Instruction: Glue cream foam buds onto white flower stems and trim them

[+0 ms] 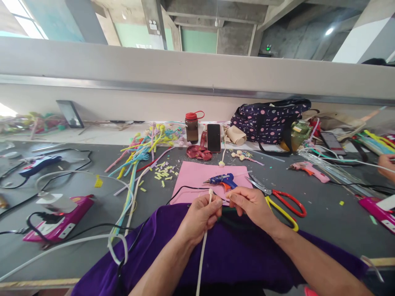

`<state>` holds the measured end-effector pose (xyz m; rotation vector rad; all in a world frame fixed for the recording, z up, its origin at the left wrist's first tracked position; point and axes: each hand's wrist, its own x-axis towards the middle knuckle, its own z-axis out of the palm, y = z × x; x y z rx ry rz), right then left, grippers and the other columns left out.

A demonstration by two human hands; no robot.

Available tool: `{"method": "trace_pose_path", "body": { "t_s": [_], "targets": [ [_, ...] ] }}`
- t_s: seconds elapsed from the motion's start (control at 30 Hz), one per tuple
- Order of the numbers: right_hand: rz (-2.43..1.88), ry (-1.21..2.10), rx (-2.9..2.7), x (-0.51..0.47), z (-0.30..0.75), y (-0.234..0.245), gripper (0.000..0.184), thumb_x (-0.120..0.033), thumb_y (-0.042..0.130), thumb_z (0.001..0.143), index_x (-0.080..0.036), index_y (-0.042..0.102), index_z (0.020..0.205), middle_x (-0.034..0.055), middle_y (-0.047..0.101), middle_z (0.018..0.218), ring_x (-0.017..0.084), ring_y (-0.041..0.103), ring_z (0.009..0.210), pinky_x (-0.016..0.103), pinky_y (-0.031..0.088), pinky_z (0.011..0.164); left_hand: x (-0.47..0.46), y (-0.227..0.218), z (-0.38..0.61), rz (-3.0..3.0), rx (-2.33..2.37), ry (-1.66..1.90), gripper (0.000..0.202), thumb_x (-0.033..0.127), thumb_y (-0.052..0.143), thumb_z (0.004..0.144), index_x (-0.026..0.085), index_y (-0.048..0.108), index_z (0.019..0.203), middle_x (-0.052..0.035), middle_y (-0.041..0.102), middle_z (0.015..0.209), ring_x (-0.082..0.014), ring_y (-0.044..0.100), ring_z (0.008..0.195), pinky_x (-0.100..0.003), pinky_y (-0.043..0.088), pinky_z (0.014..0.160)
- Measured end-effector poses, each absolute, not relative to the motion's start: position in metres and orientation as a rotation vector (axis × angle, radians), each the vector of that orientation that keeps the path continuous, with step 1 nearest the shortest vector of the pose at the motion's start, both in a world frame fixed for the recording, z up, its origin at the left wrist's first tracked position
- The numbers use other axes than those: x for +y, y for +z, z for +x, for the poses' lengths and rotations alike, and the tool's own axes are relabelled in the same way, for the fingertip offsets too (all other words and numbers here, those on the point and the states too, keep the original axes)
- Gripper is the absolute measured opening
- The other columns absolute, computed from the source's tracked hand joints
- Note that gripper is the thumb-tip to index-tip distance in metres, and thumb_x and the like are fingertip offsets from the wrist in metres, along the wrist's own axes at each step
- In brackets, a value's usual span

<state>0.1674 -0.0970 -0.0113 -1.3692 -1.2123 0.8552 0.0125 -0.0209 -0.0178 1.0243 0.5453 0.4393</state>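
Note:
My left hand [197,218] is closed around a cream pipe cleaner [202,255]. Its knobbed tip stands above the thumb, and its long tail hangs down over the purple cloth [240,246] on my lap. Close by on the right, the fingertips of my right hand [254,207] are pinched together. Whatever lies between them is too small to make out. Just beyond both hands, a blue glue gun [222,179] lies on a pink sheet [189,176]. Scissors [274,193] with red and yellow handles rest beside my right hand.
Bundled coloured pipe cleaners [138,152] and cut yellow pieces [165,172] lie to the left. A magenta power strip [77,209] trails cables. A bottle [191,130], a phone [214,138] and a patterned bag [265,123] stand behind. Another person's hand [387,166] shows far right, past a pink glue gun [311,170].

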Motion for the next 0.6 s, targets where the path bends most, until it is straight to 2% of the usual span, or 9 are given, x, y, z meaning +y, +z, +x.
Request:
{"method": "trace_pose_path", "body": {
  "t_s": [0.1, 0.23, 0.43, 0.6],
  "targets": [
    [-1.428, 0.56, -1.398, -0.101, 0.168, -0.01, 0.012, -0.028, 0.06, 0.08, -0.019, 0.065, 0.085, 0.0004, 0.063, 0.069, 0.011, 0.053, 0.051, 0.022, 0.041, 0.05, -0.02, -0.019, 0.012, 1.018, 0.545, 0.427, 0.032, 0.041, 0.064, 0.073, 0.015, 0.049, 0.066, 0.0056, 0.046, 0.051, 0.0, 0.022, 0.034, -0.017, 0.011, 0.033],
    [-1.401, 0.366, -1.599, -0.1, 0.164, -0.01, 0.006, -0.022, 0.06, 0.08, -0.02, 0.065, 0.082, 0.0025, 0.064, 0.072, 0.013, 0.055, 0.059, 0.024, 0.041, 0.054, -0.02, -0.019, 0.013, 1.018, 0.549, 0.418, 0.031, 0.041, 0.066, 0.072, 0.015, 0.05, 0.067, 0.0056, 0.047, 0.052, 0.0, 0.023, 0.033, -0.016, 0.012, 0.033],
    [-1.391, 0.369, -1.649, -0.098, 0.167, -0.01, 0.008, -0.018, 0.058, 0.081, -0.02, 0.065, 0.076, 0.0014, 0.061, 0.069, 0.013, 0.056, 0.061, 0.024, 0.042, 0.057, -0.023, -0.013, 0.012, 1.046, 0.591, 0.426, 0.028, 0.038, 0.066, 0.071, 0.014, 0.051, 0.069, 0.0051, 0.049, 0.054, -0.0002, 0.026, 0.035, -0.016, 0.012, 0.034],
    [-1.448, 0.594, -1.391, -0.097, 0.18, -0.007, 0.007, -0.025, 0.06, 0.079, -0.02, 0.063, 0.074, -0.0016, 0.06, 0.064, 0.011, 0.053, 0.048, 0.022, 0.041, 0.048, -0.026, -0.009, 0.011, 1.073, 0.579, 0.366, 0.019, 0.025, 0.065, 0.07, 0.014, 0.059, 0.084, 0.0028, 0.053, 0.062, -0.0021, 0.032, 0.041, -0.014, 0.019, 0.034]
  ]
}}
